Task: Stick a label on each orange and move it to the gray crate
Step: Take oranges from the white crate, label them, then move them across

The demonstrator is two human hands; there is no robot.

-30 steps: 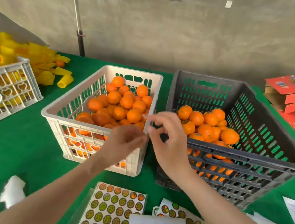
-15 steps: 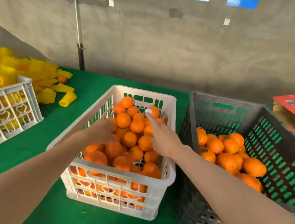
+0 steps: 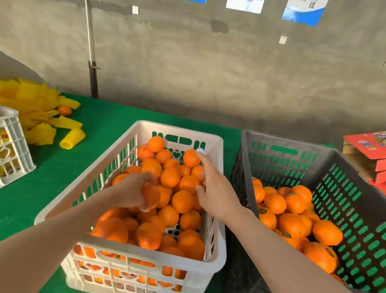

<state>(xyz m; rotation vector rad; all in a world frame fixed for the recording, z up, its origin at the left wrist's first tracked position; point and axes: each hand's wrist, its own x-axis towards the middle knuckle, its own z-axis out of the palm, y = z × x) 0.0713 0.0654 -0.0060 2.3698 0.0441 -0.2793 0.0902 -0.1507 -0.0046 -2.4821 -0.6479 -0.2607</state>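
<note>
Orange [image 3: 151, 195] gripped in L hand [image 3: 132, 191] (in white crate [image 3: 181, 131]); R hand [image 3: 215, 195] pointing, label [image 3: 200, 150] at its tip.

The table [image 3: 110, 115] wears a matt, felt-like green cloth [image 3: 44, 180]. From my screen the white crate [image 3: 129, 250] in the middle looks like smooth moulded plastic with a slight sheen. The gray crate [image 3: 288, 140] beside it is duller plastic. The oranges [image 3: 182, 201] have finely dimpled, faintly shiny peel. At the far left edge lie yellow foam sleeves [image 3: 39, 107], soft and matt. At the right edge the red boxes [image 3: 381, 144] look like glossy printed cardboard, raw brown inside. The wall [image 3: 216, 78] is rough bare concrete.
</note>
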